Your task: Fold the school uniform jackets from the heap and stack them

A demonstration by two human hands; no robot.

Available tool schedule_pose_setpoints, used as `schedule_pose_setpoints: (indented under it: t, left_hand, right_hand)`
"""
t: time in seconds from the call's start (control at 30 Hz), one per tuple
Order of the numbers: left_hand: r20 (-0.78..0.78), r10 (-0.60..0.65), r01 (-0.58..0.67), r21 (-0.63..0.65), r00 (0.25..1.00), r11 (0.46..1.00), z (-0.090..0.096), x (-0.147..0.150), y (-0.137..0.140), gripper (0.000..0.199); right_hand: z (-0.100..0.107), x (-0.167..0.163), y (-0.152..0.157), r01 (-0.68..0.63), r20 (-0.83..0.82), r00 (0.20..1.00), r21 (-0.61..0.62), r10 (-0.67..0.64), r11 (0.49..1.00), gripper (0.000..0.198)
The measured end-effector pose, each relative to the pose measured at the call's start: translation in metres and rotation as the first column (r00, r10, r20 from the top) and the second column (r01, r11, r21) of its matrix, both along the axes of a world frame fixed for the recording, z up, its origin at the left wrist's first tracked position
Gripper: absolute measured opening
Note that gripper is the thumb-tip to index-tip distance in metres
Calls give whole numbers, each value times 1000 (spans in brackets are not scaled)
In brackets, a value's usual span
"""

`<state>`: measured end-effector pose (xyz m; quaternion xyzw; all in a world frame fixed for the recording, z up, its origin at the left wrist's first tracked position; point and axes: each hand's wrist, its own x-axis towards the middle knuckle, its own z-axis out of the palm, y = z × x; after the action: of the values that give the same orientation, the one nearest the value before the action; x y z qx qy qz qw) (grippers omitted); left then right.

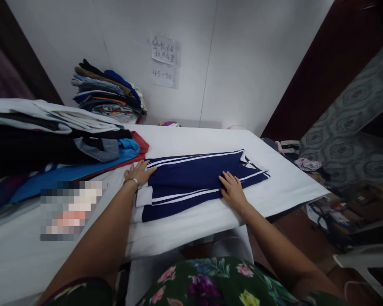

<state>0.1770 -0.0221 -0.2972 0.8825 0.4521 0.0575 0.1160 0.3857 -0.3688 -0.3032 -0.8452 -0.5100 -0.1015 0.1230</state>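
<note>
Seeming soft and light, the navy striped top [185, 174] suits lifting by both ends, grip unclosed in left hand [139, 173] and right hand [232, 191].

Garment workroom, stacked clothes [107, 94], handwritten notes [166, 51]

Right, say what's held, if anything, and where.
Nothing visibly gripped: left hand rests on one end of the navy, white-striped fabric garment, right hand on its near side.

L hand [139, 173] & R hand [233, 190] on wht-striped navy garment [185, 172], laid flat on wht tbl [287, 191].
</note>
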Motion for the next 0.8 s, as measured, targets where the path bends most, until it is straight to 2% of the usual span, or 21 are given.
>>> schedule_pose_setpoints:
  t: [0.17, 0.3, 0.4, 0.57, 0.8]
  left_hand:
    - [59, 54, -52, -34, 997, 998, 5, 1, -6, 69]
    - [44, 50, -48, -45, 998, 998, 4, 0, -6, 68]
    - [40, 48, -45, -57, 998, 997, 3, 0, -5, 70]
    - [68, 52, -49, -48, 996, 998, 1, 1, -5, 69]
    - [53, 50, -48, -44, 997, 998, 0, -1, -4, 68]
  right_hand:
    - [10, -16, 33, -169, -2, 986, 9, 170, 985, 48]
    - [9, -7, 45, -153, 4, 988, -45, 154, 987, 48]
    - [2, 7, 37, -91, 47, 994, -73, 95, 993, 51]
    - [-12, 23, 12, -20, 102, 994, -52, 26, 998, 55]
    - [-21, 24, 3, -85, 58, 995, -26, 87, 996, 60]
